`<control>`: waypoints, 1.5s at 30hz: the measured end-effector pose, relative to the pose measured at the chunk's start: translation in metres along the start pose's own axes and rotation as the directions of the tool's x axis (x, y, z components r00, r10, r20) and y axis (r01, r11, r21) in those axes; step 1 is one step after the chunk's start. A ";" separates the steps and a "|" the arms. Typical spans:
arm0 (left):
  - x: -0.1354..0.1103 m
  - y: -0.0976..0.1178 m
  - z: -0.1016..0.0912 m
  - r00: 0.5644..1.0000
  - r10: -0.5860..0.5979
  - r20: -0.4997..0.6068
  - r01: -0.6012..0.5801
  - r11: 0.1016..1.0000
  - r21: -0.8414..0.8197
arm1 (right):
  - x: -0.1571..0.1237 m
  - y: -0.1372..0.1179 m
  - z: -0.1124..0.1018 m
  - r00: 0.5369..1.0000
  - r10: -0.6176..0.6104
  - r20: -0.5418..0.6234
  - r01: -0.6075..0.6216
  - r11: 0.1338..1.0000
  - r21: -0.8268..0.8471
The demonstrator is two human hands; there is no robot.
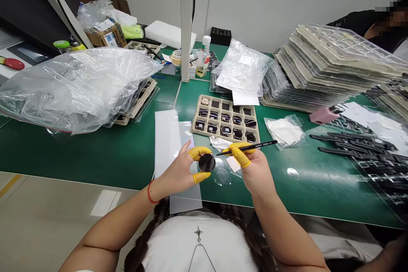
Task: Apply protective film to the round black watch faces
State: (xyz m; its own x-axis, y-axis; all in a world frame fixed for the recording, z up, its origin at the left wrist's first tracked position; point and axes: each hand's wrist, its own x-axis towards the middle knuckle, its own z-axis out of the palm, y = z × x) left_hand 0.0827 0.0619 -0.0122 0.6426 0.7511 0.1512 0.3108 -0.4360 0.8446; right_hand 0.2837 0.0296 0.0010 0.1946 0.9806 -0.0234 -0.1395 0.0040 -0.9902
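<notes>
Between the yellow-cotted thumb and finger of my left hand [183,172] is a round black watch face [207,162], held by its edge with the dark glossy side up. My right hand [255,165], also in yellow finger cots, grips black tweezers [259,145]. Their tip points left and reaches the watch face's right edge; whether it touches, I cannot tell. Below the tips lies a clear round film [222,175]. Just beyond my hands stands a beige compartment tray [193,124] with several round watch faces in its cells. A white cloth [219,143] lies at its near edge.
White sheets [166,136] lie left of the tray. A big plastic bag [79,85] covers trays at left. Tall stacked trays [318,68], a pink block [324,115] and black watch straps [353,144] are at right. A post [186,25] rises behind, near a bottle [203,57].
</notes>
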 end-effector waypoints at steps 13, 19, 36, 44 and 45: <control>-0.001 -0.004 0.003 1.000 -0.014 0.015 0.014 1.000 0.004 | 0.002 0.008 -0.003 1.000 0.017 -0.005 -0.017 0.999 -0.039; 0.001 -0.004 0.015 0.998 -0.055 0.027 0.056 0.998 -0.032 | 0.000 0.007 -0.027 0.989 -0.146 -0.034 0.134 0.960 -0.246; 0.001 -0.086 0.109 0.982 0.186 -0.014 -0.157 0.864 0.478 | -0.001 0.048 -0.088 0.998 0.054 -0.024 -0.025 0.007 -1.000; -0.011 -0.049 0.093 0.997 -0.028 0.065 0.000 0.918 0.397 | 0.000 0.075 -0.075 0.996 0.090 -0.018 -0.035 0.182 -0.983; -0.011 -0.048 0.092 0.997 -0.050 0.066 0.021 0.922 0.388 | -0.001 0.078 -0.076 0.998 0.064 -0.001 -0.016 0.234 -0.972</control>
State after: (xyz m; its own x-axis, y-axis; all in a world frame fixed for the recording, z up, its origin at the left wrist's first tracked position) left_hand 0.1251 0.0284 -0.1015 0.6712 0.7376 0.0741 0.5713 -0.5784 0.5823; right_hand 0.3461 0.0140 -0.0863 0.1859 0.9787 -0.0866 0.9084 -0.2048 -0.3647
